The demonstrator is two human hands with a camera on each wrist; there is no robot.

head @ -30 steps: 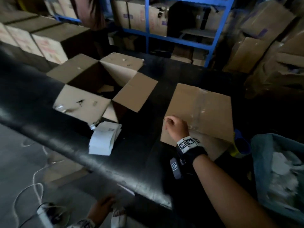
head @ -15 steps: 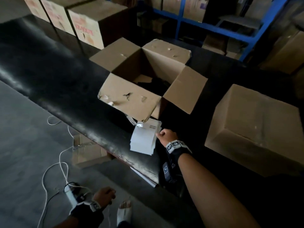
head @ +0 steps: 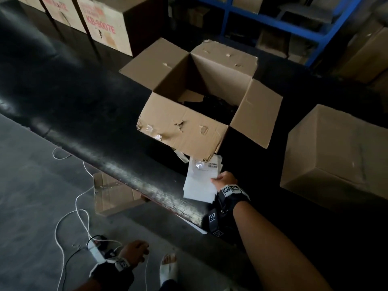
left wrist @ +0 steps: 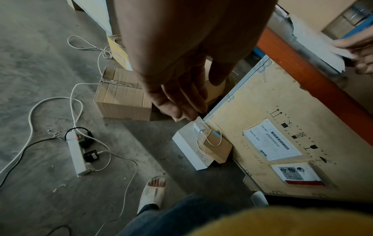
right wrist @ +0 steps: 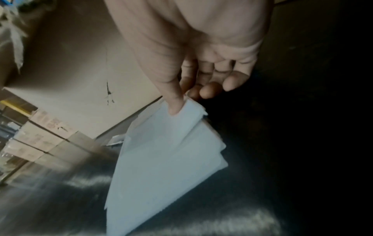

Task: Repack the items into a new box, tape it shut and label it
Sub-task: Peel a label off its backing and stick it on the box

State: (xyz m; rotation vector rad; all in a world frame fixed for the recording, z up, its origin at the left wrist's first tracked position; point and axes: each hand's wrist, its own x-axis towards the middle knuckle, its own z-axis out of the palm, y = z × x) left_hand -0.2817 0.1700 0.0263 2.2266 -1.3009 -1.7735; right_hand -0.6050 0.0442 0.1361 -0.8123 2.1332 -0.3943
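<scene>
Head view: high, looking down across table. Wrist views: close along fingers. Shared: label sheets.

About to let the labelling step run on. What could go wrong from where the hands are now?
The right hand pinches only a corner of the label stack, so several sheets may lift or scatter. The stack lies at the table edge and could slip to the floor. A torn flap of the open box overhangs the stack and may snag it.

Black table: open box, closed box, label stack
</scene>
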